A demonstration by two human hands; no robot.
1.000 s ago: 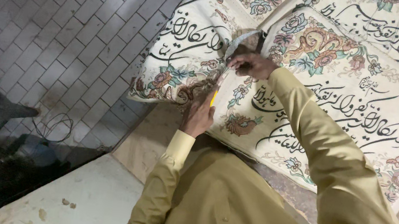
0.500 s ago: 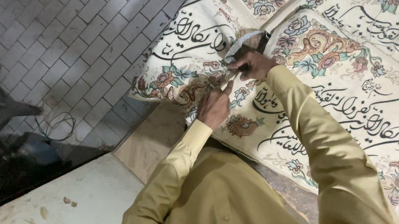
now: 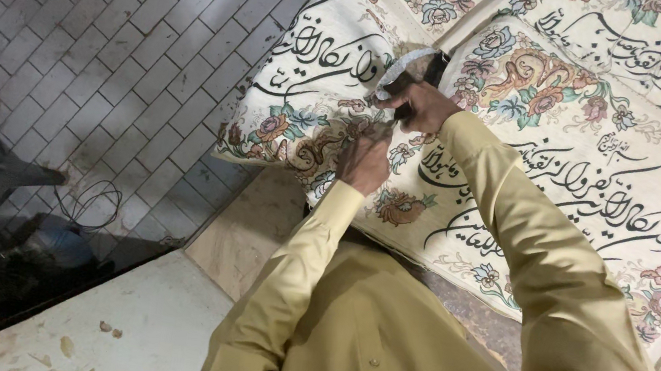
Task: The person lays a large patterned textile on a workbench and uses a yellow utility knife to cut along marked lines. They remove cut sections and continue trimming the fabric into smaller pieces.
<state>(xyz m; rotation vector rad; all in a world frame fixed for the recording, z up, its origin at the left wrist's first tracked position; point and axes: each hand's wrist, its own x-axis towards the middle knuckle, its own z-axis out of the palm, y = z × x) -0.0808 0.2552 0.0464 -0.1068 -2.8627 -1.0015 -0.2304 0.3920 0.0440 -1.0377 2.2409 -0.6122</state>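
Cream embroidered cloth, both hands gripping, perhaps scissors

We count two hands, both meeting near the middle of the cream cloth. There are two olive sleeves — one runs in from below the cloth, the other from its lower right. We see one tool with a pale curved band, gripped at the cloth's fold. On the cloth we make out at least three panels of black script framed by flowers — two large ones side by side, a third above them. One black cable loop lies well left of the cloth, on the tiled ground.
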